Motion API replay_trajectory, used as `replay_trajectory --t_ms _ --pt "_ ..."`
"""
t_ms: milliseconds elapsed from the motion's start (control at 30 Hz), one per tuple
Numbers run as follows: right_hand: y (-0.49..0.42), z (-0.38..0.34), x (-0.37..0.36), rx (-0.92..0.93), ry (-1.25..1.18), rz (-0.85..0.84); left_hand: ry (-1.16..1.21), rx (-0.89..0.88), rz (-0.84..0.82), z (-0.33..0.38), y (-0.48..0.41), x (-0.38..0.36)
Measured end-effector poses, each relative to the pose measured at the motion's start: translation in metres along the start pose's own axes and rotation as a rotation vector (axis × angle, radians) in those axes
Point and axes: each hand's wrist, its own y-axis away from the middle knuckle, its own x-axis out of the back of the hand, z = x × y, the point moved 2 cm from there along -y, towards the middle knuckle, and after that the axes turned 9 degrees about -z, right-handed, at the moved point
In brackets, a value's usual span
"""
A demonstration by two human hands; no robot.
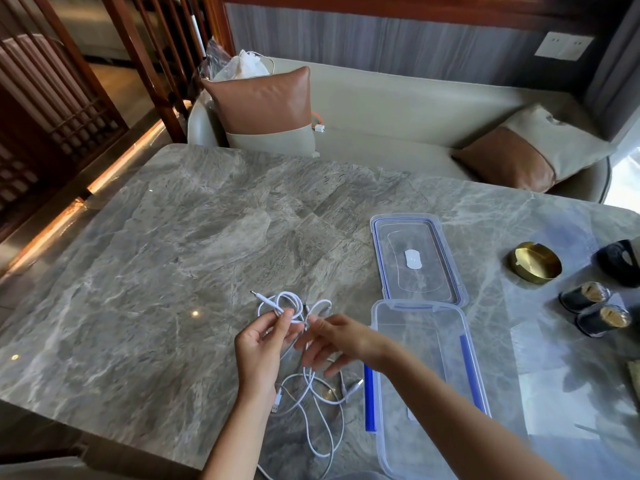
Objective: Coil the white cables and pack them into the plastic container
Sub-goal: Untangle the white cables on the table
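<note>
My left hand (263, 344) pinches a small coil of white cable (289, 303) above the grey marble table (173, 254); a plug end sticks out to the upper left. My right hand (337, 341) is beside it, with thumb and forefinger on the same cable and the other fingers spread. More white cable (320, 403) lies in loose loops on the table below both hands, with several plug ends. The clear plastic container (429, 375) with blue clips stands open and empty just right of my right hand. Its lid (417, 258) lies flat behind it.
A brass ashtray (535, 261) and two small dark jars (595, 308) sit at the right, with a dark object (620, 261) beyond them. A sofa with brown and beige cushions (266, 109) runs behind the table. The table's near edge is close below the loose cable.
</note>
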Motion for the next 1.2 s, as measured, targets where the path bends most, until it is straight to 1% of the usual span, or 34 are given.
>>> replay_trajectory --t_ms 167,300,400,500,667,767,833,967,1133,1200 --pt "-0.015 0.009 -0.011 0.171 -0.391 0.247 -0.047 -0.002 -0.046 -0.003 0.000 -0.002" --pt "-0.018 0.008 -0.012 0.236 -0.526 0.316 -0.109 0.010 -0.125 -0.006 -0.001 0.001" --pt "-0.016 0.004 -0.007 0.244 -0.484 0.344 -0.173 0.027 -0.194 -0.006 -0.003 0.005" --pt "-0.013 0.002 -0.003 0.244 -0.343 0.356 -0.212 0.061 -0.275 -0.005 -0.006 0.007" --pt "-0.007 -0.001 0.005 0.252 -0.045 0.290 -0.271 0.114 -0.409 0.001 -0.008 0.009" --pt "-0.005 -0.003 0.007 0.273 0.048 0.266 -0.297 0.149 -0.452 0.003 -0.009 0.011" --pt "-0.004 -0.003 0.009 0.271 0.064 0.269 -0.326 0.140 -0.469 0.004 -0.008 0.010" --pt "-0.004 -0.001 0.012 0.238 0.008 0.227 -0.337 0.123 -0.531 0.005 -0.006 0.009" --pt "0.001 -0.001 0.017 0.209 -0.008 0.138 -0.426 0.120 -0.698 0.012 -0.005 0.013" --pt "0.004 -0.002 0.018 0.202 -0.051 0.100 -0.463 0.055 -0.676 0.015 -0.007 0.010"
